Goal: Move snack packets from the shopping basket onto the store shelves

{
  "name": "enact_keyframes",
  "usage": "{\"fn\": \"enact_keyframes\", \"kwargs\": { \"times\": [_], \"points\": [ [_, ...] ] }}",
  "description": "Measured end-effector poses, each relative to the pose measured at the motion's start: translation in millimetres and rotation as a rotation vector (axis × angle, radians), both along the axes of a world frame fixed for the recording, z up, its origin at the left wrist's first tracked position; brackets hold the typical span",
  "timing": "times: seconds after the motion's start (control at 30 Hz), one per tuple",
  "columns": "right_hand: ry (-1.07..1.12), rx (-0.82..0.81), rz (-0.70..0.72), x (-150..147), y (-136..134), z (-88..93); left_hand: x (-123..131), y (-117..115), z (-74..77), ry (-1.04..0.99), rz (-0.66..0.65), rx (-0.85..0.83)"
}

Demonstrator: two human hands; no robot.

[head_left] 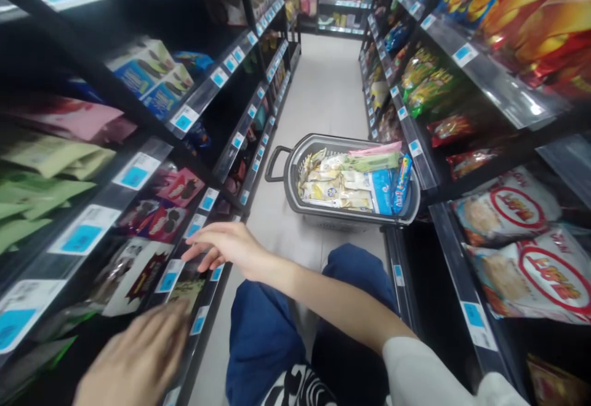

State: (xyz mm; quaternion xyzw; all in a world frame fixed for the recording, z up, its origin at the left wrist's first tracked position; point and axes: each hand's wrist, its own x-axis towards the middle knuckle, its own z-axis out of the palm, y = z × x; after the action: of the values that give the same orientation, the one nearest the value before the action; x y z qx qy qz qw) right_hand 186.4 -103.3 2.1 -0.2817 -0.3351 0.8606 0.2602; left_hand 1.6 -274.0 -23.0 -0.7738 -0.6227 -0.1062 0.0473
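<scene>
At the lower left, my left hand [138, 354] is smeared by motion in front of a low shelf, near a white packet with a dark burst label [141, 280]. Its fingertips lie close to a small olive-coloured packet [187, 292]; whether they touch it I cannot tell. My right hand [235, 249] reaches across from the right over the left shelf's edge. Its fingers are loosely spread and hold nothing. A dark grey shopping basket [295, 194] stands in the aisle, holding several pale yellow packets [323, 194], a blue packet [381, 191] and pink and green packets [373, 157].
Shelves with price tags [184, 118] line the left side. On the right hang shelves with red chip bags [540, 18] and white snack bags [549, 270]. My blue-trousered knees [265, 326] are close behind the basket. Pale floor [323, 80] runs to a far shelf.
</scene>
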Motion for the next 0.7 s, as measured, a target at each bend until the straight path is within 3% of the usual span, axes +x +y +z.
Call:
{"fn": "enact_keyframes", "kwargs": {
  "times": [0.1, 0.2, 0.27, 0.4, 0.5, 0.7],
  "points": [
    [0.025, 0.012, -0.006, 3, 0, 0.1, 29, -13, -57.1, 0.008, -0.048, 0.014],
    [0.025, 0.036, -0.031, 7, 1, 1.4, 79, -33, -99.8, -0.19, 0.031, -0.06],
    [-0.002, 0.038, -0.057, 10, 2, 3.2, 119, -49, -120.2, -0.358, 0.093, -0.134],
    [-0.059, 0.018, -0.088, 12, 4, 4.6, 178, -67, -141.0, -0.55, -0.066, -0.211],
    [-0.058, 0.031, -0.098, 11, 7, 3.0, 176, -60, -141.7, -0.522, -0.142, -0.112],
    [-0.062, 0.126, -0.198, 29, 24, 18.4, 99, -37, -131.1, -0.331, 0.07, 0.067]
  ]
}}
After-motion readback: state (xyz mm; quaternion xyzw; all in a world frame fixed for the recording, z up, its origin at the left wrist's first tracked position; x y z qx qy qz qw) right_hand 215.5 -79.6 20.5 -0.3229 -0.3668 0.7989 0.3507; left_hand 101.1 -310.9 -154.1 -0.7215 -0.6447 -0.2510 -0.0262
